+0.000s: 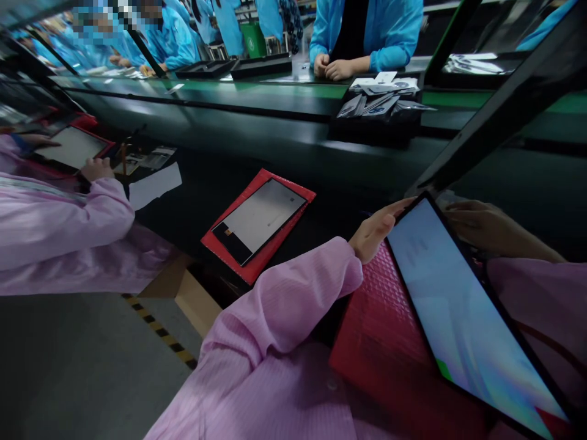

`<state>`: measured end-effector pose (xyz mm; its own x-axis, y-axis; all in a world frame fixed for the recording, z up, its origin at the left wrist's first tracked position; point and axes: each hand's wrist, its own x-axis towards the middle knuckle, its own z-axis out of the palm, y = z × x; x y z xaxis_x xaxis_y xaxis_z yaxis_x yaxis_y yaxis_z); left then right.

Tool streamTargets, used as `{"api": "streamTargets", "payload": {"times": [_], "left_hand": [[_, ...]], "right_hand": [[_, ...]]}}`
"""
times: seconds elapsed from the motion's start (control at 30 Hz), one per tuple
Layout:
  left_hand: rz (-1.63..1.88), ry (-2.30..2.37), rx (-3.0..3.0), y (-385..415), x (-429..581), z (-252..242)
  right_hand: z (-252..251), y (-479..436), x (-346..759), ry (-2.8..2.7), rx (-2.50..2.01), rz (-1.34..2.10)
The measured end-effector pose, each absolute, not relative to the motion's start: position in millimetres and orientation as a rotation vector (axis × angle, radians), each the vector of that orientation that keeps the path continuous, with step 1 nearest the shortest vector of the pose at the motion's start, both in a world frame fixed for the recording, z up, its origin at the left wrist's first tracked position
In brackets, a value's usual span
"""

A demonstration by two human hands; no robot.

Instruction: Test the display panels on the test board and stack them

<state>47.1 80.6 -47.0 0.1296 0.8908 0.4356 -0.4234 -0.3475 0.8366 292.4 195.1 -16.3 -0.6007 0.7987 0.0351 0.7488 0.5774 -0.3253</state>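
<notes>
A lit display panel [463, 299] stands tilted in front of me, its glossy screen pale with a green patch and a red patch along the lower edge. At the panel's upper left edge, my left hand [373, 229] grips the frame with thumb and fingers. My right hand [486, 227] is beyond the panel's right edge, fingers bent together; what they hold is partly hidden. Under and left of the panel lies a red bubble-wrap pouch [367, 324]. Another panel [263, 217], unlit and pale, rests on a second red pouch [229, 260] to my left.
A worker in pink at the left handles another panel [76, 146] beside a white sheet [156, 185]. Across the green bench [275, 98], a black tray [373, 125] holds several bagged parts. A slanted metal post [486, 122] rises at right. An open cardboard box [197, 299] sits below.
</notes>
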Motion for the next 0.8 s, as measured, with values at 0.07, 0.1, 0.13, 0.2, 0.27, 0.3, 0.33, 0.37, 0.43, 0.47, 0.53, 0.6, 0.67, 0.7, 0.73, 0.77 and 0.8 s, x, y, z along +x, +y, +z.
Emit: {"api": "streamTargets", "payload": {"times": [0.07,0.1,0.13,0.2,0.27,0.3,0.33,0.37,0.43,0.47,0.53,0.6,0.67,0.7,0.73,0.77,0.8], "left_hand": [[1.486,0.547,1.285,80.3,46.4,-46.8],[1.484,0.568,1.286,80.0,46.1,-46.1],[1.481,0.591,1.280,79.7,46.2,-45.0],[1.482,0.632,1.246,78.5,47.1,-41.3],[1.485,0.654,1.201,76.7,49.2,-36.5],[1.484,0.654,1.180,75.7,50.4,-34.4],[1.482,0.644,1.164,74.8,51.6,-32.9],[1.480,0.621,1.146,74.2,52.5,-32.2],[1.473,0.570,1.112,74.1,53.3,-33.5],[1.472,0.558,1.104,74.6,53.1,-35.2],[1.482,0.597,1.131,75.8,51.7,-39.0],[1.480,0.649,1.171,76.2,49.9,-41.5],[1.479,0.678,1.194,75.4,48.7,-41.7],[1.487,0.690,1.198,74.8,48.6,-41.0],[1.494,0.705,1.198,74.2,48.6,-40.0],[1.503,0.724,1.196,73.8,48.8,-38.9],[1.509,0.745,1.194,73.6,49.1,-37.9]], "right_hand": [[-4.6,188.0,286.3,-2.655,-1.304,0.397],[4.6,182.0,282.6,-2.644,-1.333,0.369],[16.2,174.0,278.7,-2.603,-1.381,0.326],[44.2,151.8,271.7,-2.421,-1.519,0.242],[73.4,124.2,266.7,-2.262,-1.515,0.294],[86.4,110.2,264.9,-2.173,-1.485,0.353],[97.4,97.1,263.3,-2.129,-1.434,0.435],[106.1,85.6,261.9,-2.112,-1.373,0.516],[116.7,68.8,259.6,-2.152,-1.225,0.648],[119.3,63.3,258.7,-2.200,-1.141,0.698],[122.0,56.2,257.0,-2.333,-0.980,0.722],[123.8,51.9,255.2,-2.475,-0.850,0.677],[125.3,50.7,254.3,-2.543,-0.795,0.597],[125.3,52.3,254.9,-2.540,-0.806,0.556],[124.1,56.2,256.6,-2.513,-0.852,0.511],[121.2,62.6,259.4,-2.469,-0.933,0.450],[116.3,71.8,263.5,-2.415,-1.033,0.384]]}}
